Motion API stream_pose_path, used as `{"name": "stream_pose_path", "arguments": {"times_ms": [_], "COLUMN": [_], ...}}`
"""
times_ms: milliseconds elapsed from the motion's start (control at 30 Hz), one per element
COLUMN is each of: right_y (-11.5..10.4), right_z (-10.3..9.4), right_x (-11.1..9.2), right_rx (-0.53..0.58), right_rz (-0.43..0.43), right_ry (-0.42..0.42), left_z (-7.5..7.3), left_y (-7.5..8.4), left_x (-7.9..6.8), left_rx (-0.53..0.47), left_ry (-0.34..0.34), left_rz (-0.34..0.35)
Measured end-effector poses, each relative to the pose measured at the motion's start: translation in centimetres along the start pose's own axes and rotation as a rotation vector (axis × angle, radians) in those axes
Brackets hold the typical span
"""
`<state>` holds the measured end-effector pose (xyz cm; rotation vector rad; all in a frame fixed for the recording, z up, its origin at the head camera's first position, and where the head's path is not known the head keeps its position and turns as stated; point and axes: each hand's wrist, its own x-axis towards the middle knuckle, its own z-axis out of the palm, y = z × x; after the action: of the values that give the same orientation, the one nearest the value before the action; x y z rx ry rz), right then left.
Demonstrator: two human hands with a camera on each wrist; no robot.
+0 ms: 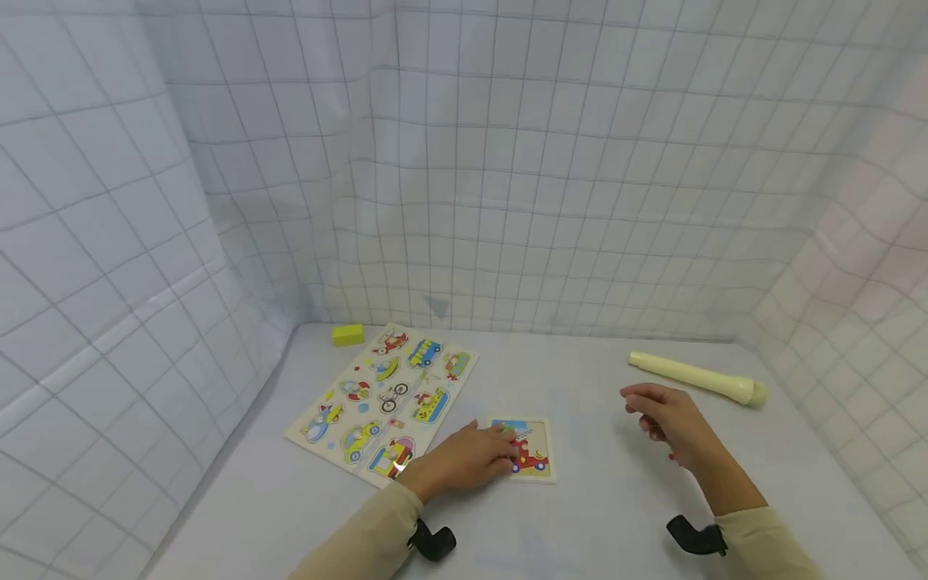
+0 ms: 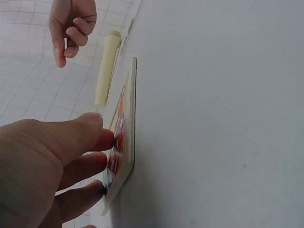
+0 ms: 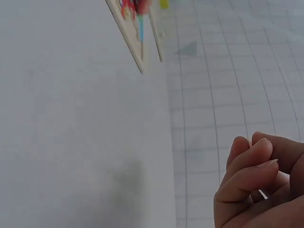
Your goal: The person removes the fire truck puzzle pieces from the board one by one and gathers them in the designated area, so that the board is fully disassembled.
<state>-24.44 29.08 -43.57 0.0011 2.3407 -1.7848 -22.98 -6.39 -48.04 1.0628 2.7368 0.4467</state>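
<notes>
A small square picture puzzle [image 1: 538, 441] with a pale frame and a red vehicle lies on the table, partly covered by my left hand [image 1: 467, 457]. The fingertips [image 2: 97, 187] of that hand rest on its picture side, seen edge-on in the left wrist view. My right hand [image 1: 670, 423] hovers above the table, to the right of the puzzle. Its fingers are loosely bent, the thumb close to the index finger, and nothing shows between them in the right wrist view.
A large wooden peg puzzle board [image 1: 377, 395] with several vehicle pieces lies at the left. Behind it sits a yellow block [image 1: 348, 334]. A pale yellow tube [image 1: 696, 377] lies beyond my right hand. A white gridded curtain [image 1: 493, 177] surrounds the table.
</notes>
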Motion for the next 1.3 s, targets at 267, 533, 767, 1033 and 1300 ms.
{"name": "stream_pose_path", "arguments": {"times_ms": [267, 533, 767, 1033, 1300], "right_y": [1.6, 1.9, 1.4, 1.6, 1.8], "right_z": [7.4, 10.6, 11.5, 12.1, 11.7], "right_x": [0.6, 0.1, 0.0, 0.6, 0.7], "right_rx": [-0.143, -0.387, -0.489, -0.351, -0.141], "right_rz": [0.002, -0.104, -0.171, -0.136, -0.028], "right_ry": [-0.257, -0.355, -0.329, -0.28, -0.32], "left_z": [0.4, 1.2, 1.2, 0.8, 0.9], "left_y": [0.5, 1.1, 1.5, 2.0, 1.9], "left_x": [0.3, 0.8, 0.9, 1.0, 1.0], "left_rx": [0.097, 0.119, 0.11, 0.111, 0.114], "left_ry": [0.104, 0.133, 0.095, 0.079, 0.075], "left_rz": [-0.123, -0.179, -0.222, -0.248, -0.244]}}
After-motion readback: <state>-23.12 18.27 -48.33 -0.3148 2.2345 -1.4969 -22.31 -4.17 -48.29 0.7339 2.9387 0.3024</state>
